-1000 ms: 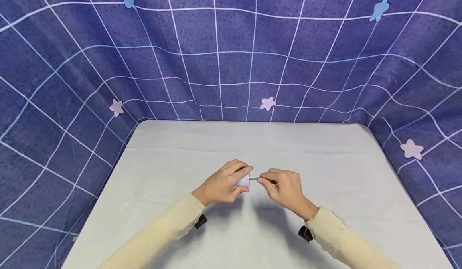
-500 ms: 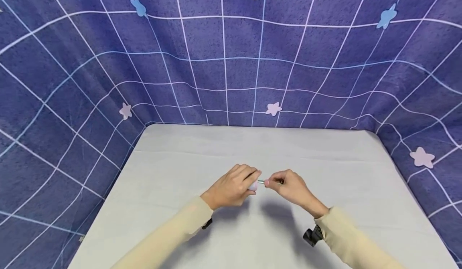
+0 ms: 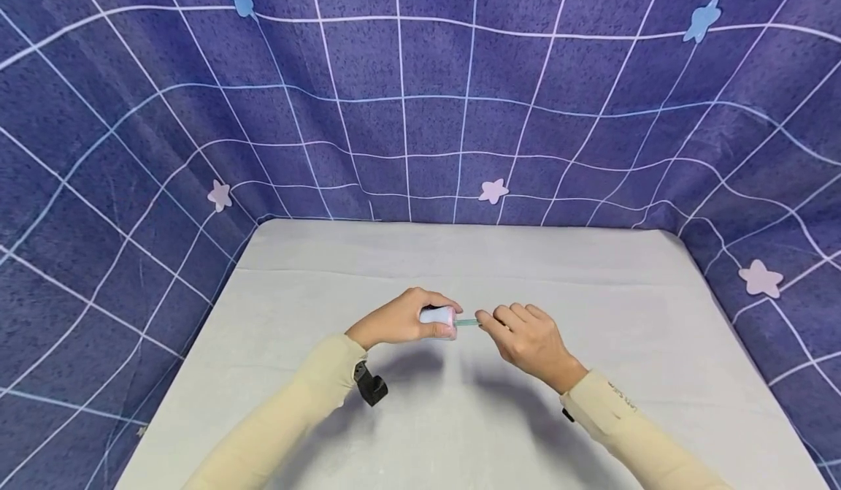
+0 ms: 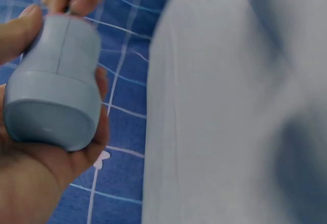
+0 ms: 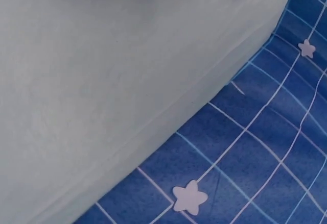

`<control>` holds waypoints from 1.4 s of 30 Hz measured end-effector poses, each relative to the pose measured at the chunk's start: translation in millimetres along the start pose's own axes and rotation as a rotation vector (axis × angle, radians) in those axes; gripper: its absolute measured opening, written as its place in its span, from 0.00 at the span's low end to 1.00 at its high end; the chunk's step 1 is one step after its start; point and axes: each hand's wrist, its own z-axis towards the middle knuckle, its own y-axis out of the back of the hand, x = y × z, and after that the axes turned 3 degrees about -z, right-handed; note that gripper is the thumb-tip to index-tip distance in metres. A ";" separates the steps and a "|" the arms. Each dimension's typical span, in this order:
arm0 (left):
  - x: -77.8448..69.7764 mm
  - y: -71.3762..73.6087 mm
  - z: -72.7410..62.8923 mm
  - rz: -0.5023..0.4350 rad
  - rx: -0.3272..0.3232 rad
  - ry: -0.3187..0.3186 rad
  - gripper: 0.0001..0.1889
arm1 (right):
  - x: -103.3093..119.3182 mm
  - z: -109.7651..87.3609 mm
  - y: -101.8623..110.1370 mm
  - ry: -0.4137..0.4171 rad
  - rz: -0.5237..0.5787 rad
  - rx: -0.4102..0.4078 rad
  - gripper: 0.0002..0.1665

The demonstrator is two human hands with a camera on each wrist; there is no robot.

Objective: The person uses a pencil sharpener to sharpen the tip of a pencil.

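My left hand [image 3: 394, 320] holds a small light blue device [image 3: 436, 315] with a pink end, above the white table. In the left wrist view the device [image 4: 56, 86] has a narrowed waist, a seam and a wide rounded base, with fingers and thumb around its sides. A thin green stick [image 3: 467, 322] projects from the pink end towards the right. My right hand [image 3: 528, 340] grips that stick with curled fingers, a short way from the device. The stick's far part is hidden in the hand. The right wrist view shows neither hand.
The table [image 3: 328, 256] wears a white cloth with faint creases. A purple-blue curtain [image 3: 368, 132] with grid lines and stars surrounds its back and sides. A black wrist camera [image 3: 370, 384] hangs under the left sleeve.
My right hand has turned about the wrist, its knuckles now higher and its back showing. The left hand has tilted, exposing more of the device. Both stay close together; the head view shifts slightly.
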 end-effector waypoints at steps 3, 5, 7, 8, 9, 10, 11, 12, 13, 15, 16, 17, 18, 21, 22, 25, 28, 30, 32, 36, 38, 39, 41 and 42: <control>-2.6 -0.3 -2.0 -0.065 0.004 -0.009 0.19 | 1.8 5.0 1.9 0.004 0.040 -0.021 0.18; -5.6 -2.5 -3.3 -0.028 -0.033 -0.030 0.20 | 3.7 9.2 5.5 -0.051 0.101 0.045 0.18; -8.5 -6.7 -4.5 0.084 -0.085 -0.069 0.22 | 5.5 13.6 10.6 -0.168 0.210 0.174 0.14; -9.5 -9.2 -5.1 0.166 -0.112 -0.102 0.23 | 6.1 15.9 13.6 -0.261 0.285 0.266 0.12; -10.2 -11.9 -5.6 0.256 -0.139 -0.143 0.24 | 5.9 18.6 17.1 -0.373 0.380 0.372 0.10; -10.3 -14.7 -5.7 0.356 -0.166 -0.191 0.25 | 5.2 21.2 20.0 -0.499 0.475 0.482 0.09; -9.7 -17.6 -5.9 0.455 -0.190 -0.241 0.25 | 4.0 23.7 22.5 -0.634 0.586 0.584 0.07; -9.5 -20.3 -6.1 0.549 -0.216 -0.295 0.26 | 2.3 25.7 24.4 -0.769 0.695 0.674 0.07; -9.0 -22.6 -6.2 0.631 -0.237 -0.345 0.26 | 0.3 27.4 26.1 -0.893 0.781 0.758 0.09; -7.4 -26.5 -6.1 0.741 -0.268 -0.421 0.26 | -3.9 29.5 27.6 -1.072 0.912 0.882 0.11; -6.9 -27.9 -5.9 0.778 -0.276 -0.444 0.26 | -5.5 29.3 27.6 -1.113 0.953 0.918 0.11; -6.3 -28.9 -5.9 0.804 -0.279 -0.457 0.26 | -6.5 28.9 27.8 -1.131 0.986 0.937 0.12; -6.0 -29.5 -5.7 0.819 -0.278 -0.462 0.26 | -7.0 28.1 27.8 -1.128 0.993 0.949 0.12; -5.6 -28.9 -4.4 0.818 -0.257 -0.437 0.26 | -5.8 24.7 28.1 -1.052 0.929 0.927 0.11; -5.9 -27.9 -3.9 0.809 -0.248 -0.422 0.26 | -4.7 23.7 28.3 -1.014 0.895 0.910 0.10; -7.2 -23.0 -2.5 0.746 -0.222 -0.354 0.25 | 0.0 19.9 28.5 -0.859 0.734 0.849 0.03; -9.2 -16.7 -2.5 0.630 -0.183 -0.250 0.26 | 5.6 15.0 27.2 -0.688 0.553 0.751 0.09; -9.8 -13.1 -2.8 0.526 -0.153 -0.173 0.26 | 8.8 10.8 25.6 -0.584 0.442 0.660 0.12; -9.2 -10.4 -2.8 0.425 -0.129 -0.109 0.26 | 10.7 7.2 23.3 -0.506 0.377 0.556 0.11; -6.8 -6.7 -3.0 0.227 -0.112 -0.048 0.24 | 11.2 2.5 18.2 -0.335 0.241 0.361 0.09; -5.7 -5.0 -3.5 0.132 -0.102 -0.039 0.22 | 10.4 2.3 16.2 -0.233 0.156 0.270 0.14; -6.0 -3.9 -4.0 0.086 -0.095 -0.037 0.22 | 9.9 2.4 15.5 -0.183 0.114 0.228 0.16; -6.1 -2.0 -4.7 0.011 -0.069 -0.024 0.20 | 9.2 3.0 13.9 -0.099 0.058 0.157 0.17; -6.4 -1.6 -5.3 -0.010 -0.056 -0.014 0.19 | 9.4 3.2 13.2 -0.073 0.054 0.127 0.18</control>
